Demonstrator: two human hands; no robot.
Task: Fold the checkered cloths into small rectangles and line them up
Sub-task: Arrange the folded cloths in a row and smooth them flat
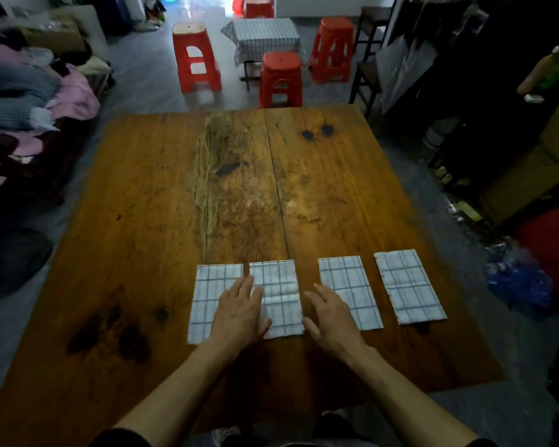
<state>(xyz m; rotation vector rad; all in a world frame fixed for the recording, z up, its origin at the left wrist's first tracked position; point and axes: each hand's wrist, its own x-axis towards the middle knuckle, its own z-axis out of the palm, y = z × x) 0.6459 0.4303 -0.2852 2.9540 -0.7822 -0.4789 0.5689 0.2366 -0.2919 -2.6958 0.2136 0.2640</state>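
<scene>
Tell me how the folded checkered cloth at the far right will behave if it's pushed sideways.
The far-right folded cloth looks thin and limp, so it would probably bunch or skew rather than slide as one piece. The worn wooden table likely drags on it. It lies flat, so it won't roll.

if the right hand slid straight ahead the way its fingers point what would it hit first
Probably nothing: the right hand points up the bare strip between the second cloth and third cloth, then open table. It might graze the third cloth's left edge.

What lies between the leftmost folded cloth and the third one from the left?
In the head view, the second folded cloth lies between the leftmost cloth and the third cloth, with both hands there.
</scene>
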